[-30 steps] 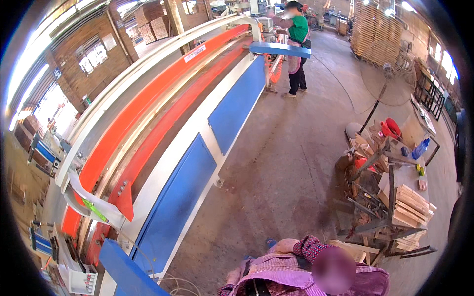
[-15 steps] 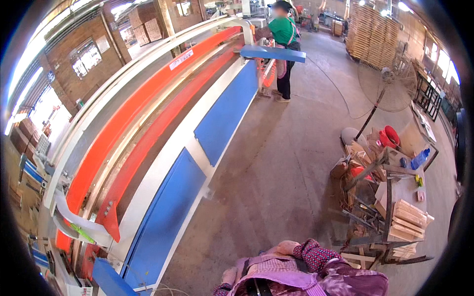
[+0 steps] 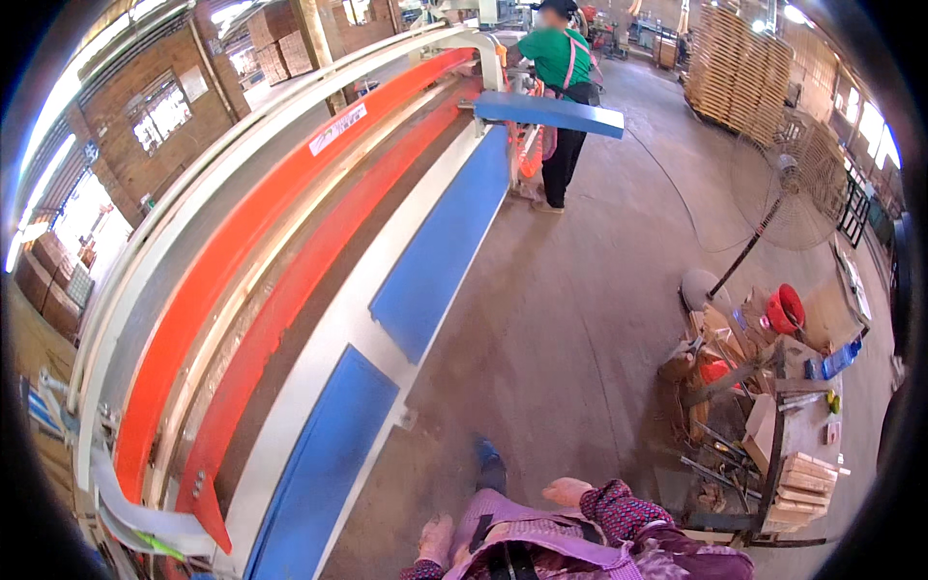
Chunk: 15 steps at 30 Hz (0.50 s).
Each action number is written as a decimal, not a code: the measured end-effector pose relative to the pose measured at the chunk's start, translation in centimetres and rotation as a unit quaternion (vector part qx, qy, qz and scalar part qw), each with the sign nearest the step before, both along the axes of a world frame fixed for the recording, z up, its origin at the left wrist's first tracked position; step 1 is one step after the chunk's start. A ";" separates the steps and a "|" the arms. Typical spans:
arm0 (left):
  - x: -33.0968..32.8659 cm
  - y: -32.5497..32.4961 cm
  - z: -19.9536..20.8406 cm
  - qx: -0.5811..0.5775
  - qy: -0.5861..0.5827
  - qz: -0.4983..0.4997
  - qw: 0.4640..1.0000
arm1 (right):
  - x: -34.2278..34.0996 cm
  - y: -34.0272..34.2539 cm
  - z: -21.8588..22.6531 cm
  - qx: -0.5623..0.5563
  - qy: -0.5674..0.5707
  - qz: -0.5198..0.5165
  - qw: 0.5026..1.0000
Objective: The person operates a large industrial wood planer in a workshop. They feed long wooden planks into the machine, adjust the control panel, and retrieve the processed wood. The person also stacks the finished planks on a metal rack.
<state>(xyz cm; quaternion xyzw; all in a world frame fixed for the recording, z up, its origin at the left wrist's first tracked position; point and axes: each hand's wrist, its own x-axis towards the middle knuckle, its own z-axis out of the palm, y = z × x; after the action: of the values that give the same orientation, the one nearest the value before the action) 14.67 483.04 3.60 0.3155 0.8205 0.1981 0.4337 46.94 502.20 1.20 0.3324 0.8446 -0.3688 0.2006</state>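
Note:
My left hand [image 3: 437,539] hangs low at the lower edge, beside the pale purple apron [image 3: 498,512]. Its fingers look loose, and nothing shows in them. In front of my body on the other side, my right hand [image 3: 567,491] comes out of a dotted purple sleeve [image 3: 622,507]. Its fingers seem loosely apart, with nothing visible in them. Neither hand touches the long machine [image 3: 338,333] to my left, which has orange-red rails [image 3: 227,242] and blue side panels [image 3: 324,464]. A foot in a blue shoe [image 3: 489,452] shows ahead of the apron.
A person in a green top [image 3: 556,60] stands at the machine's far end, near a projecting blue beam [image 3: 549,113]. At right are a stand fan [image 3: 788,179], a red bucket [image 3: 786,308] and a cluttered bench with wood pieces [image 3: 804,485]. Stacked wood [image 3: 737,63] stands beyond.
The view has shifted along the machine, and the bench sits lower at right. My left hand shows more fully, and a blue shoe has come into view.

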 end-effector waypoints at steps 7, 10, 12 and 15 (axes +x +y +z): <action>-7.2 23.6 10.8 0.248 -0.160 0.124 0.947 | -4.1 13.9 0.4 0.049 -0.005 0.034 0.998; -10.7 32.5 13.4 0.293 0.042 -0.033 0.955 | -4.3 19.6 -2.9 0.111 0.035 0.019 0.993; -12.4 37.0 18.5 0.259 0.005 0.023 0.966 | -9.5 24.3 6.5 -0.014 0.013 -0.198 0.980; -15.5 46.3 14.8 0.423 0.031 -0.078 0.902 | -4.3 28.0 -8.6 -0.048 0.047 -0.253 0.965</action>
<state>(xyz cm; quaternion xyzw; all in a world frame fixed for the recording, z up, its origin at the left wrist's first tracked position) -0.87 529.32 18.36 0.5384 0.6455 0.4819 0.2475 42.67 530.16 -7.42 0.5072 0.7229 -0.4629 0.0763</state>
